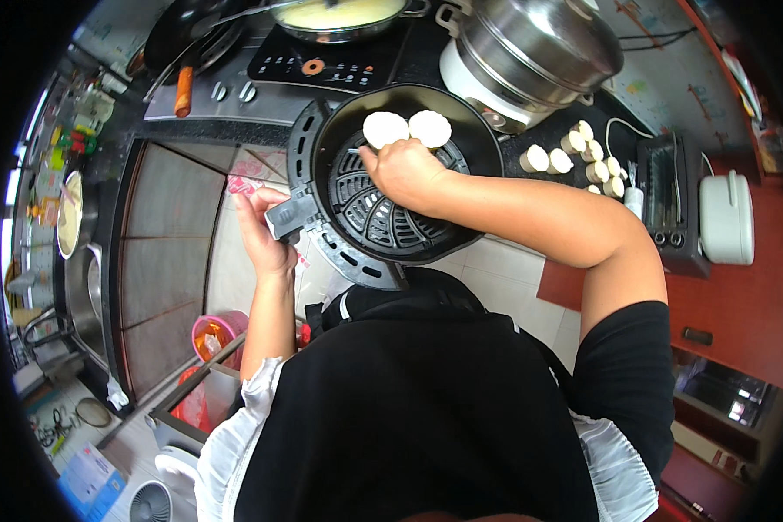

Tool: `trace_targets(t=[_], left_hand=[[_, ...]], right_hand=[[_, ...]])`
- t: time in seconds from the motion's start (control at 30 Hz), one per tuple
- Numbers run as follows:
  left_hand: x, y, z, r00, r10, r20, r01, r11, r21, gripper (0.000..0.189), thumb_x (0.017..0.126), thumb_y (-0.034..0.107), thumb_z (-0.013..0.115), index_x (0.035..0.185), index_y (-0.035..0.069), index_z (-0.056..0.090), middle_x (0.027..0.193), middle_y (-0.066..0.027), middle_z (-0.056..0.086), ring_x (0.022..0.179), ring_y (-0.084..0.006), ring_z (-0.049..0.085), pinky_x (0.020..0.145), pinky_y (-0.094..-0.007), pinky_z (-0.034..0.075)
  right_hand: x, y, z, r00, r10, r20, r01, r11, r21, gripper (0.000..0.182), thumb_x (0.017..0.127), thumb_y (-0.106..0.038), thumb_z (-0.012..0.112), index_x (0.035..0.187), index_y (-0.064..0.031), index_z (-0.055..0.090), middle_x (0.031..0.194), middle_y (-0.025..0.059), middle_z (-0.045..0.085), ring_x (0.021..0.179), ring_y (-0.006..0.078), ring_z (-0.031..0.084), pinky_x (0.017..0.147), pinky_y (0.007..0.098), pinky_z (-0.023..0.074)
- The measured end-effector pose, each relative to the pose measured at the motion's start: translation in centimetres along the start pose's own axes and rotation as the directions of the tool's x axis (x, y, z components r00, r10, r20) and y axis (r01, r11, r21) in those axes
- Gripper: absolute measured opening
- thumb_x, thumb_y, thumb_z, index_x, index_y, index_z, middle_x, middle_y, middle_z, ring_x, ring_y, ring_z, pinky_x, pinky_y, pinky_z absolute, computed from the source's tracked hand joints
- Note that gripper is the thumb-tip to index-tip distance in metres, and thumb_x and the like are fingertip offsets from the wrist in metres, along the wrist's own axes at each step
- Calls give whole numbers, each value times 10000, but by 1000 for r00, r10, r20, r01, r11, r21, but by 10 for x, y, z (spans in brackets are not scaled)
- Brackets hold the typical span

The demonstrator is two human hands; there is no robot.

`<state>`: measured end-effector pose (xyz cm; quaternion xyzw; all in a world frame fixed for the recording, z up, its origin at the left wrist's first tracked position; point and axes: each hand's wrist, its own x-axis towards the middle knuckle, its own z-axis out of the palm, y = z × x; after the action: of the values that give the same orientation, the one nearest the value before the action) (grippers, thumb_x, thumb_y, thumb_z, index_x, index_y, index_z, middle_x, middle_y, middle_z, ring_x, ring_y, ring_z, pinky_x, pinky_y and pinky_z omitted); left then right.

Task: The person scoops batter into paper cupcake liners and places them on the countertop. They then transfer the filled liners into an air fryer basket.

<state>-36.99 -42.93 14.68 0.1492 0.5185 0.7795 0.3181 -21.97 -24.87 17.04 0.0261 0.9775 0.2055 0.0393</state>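
Note:
In front of my body is a black air fryer basket (489,150) with a slotted plate (382,218) in its bottom. My left hand (267,235) is at its handle (291,216) and holds it, with part of the grip hidden. My right hand (408,171) reaches inside the basket, over the slotted plate. Its fingers are at two white round pieces with wavy rims, a left one (385,129) and a right one (430,128). The fingertips are partly hidden, so whether they grip either piece is unclear.
Several pale, short cylindrical pieces (560,161) stand on the counter at right, near a toaster oven (663,189). A metal steamer (528,55), a lidded pan (342,29) and a wok (186,39) line the back. A sink (81,307) lies left; a pink bin (238,320) is below.

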Motion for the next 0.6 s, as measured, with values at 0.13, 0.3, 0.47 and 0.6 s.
trace_targets(t=[0.13,0.3,0.47,0.6], left_hand=[[0,-1,6,998,9,-63,-10,1000,-21,641,946,655,349,758,85,573,593,-9,562,480,-87,465,438,-221,317],[2,-1,6,1000,-3,-22,2,1000,-24,649,953,646,343,749,76,576,650,-16,579,587,-102,520,562,-234,388],[9,-1,6,999,6,33,-5,999,-36,657,958,641,327,747,70,574,709,-44,618,662,-138,559,639,-256,420],[12,0,9,996,-40,85,45,998,-52,679,956,644,329,757,47,584,827,-87,636,789,-183,586,762,-292,445]], right_hand=[[-9,4,-26,993,44,-106,-23,981,194,372,810,-134,567,1167,-39,613,741,105,636,638,235,659,509,361,516],[-48,42,-50,969,68,239,-194,810,554,234,798,-207,682,912,-13,619,827,133,650,788,327,665,654,412,554],[-60,52,-38,875,-18,484,-333,704,628,407,835,-313,692,1135,-43,642,1021,152,654,985,329,633,853,428,513],[-49,45,-27,889,1,457,-347,653,673,556,848,-320,679,1319,-63,534,1160,155,621,1099,319,592,922,414,485]])
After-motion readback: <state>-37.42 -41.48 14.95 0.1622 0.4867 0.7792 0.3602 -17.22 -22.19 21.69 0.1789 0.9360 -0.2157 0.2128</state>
